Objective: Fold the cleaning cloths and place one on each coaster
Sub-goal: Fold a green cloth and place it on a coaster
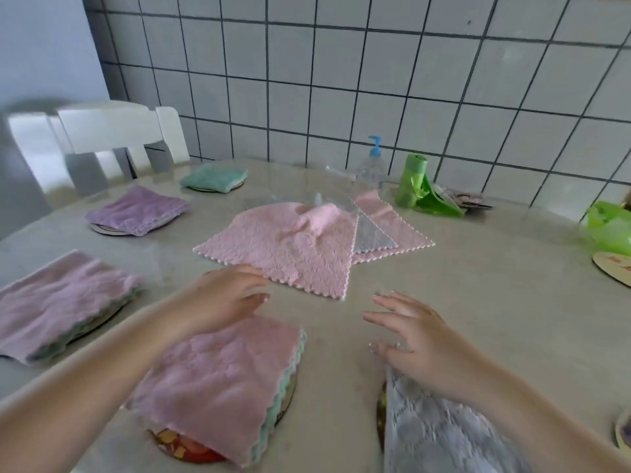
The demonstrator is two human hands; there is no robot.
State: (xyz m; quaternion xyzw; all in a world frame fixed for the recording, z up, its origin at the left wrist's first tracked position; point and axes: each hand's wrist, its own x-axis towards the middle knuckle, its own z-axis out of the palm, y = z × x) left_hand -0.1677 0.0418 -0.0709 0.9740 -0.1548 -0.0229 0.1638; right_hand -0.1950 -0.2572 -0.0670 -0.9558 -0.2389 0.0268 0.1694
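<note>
Progress approx halfway imo: five folded cloths sit on coasters, e.g. pink one (222, 387) under my left hand (228, 295) w/ fingers spread holding nothing, right hand (409, 332) likewise, unfolded pile (290, 247) mid bench (478, 319), bare coaster (614, 271) far right.

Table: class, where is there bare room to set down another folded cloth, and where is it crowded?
Bare: the table right of the pink pile, up to the edge coaster; also between both hands. Crowded: the left side with cloth-topped coasters, and the back by the bottle and green roll.
</note>
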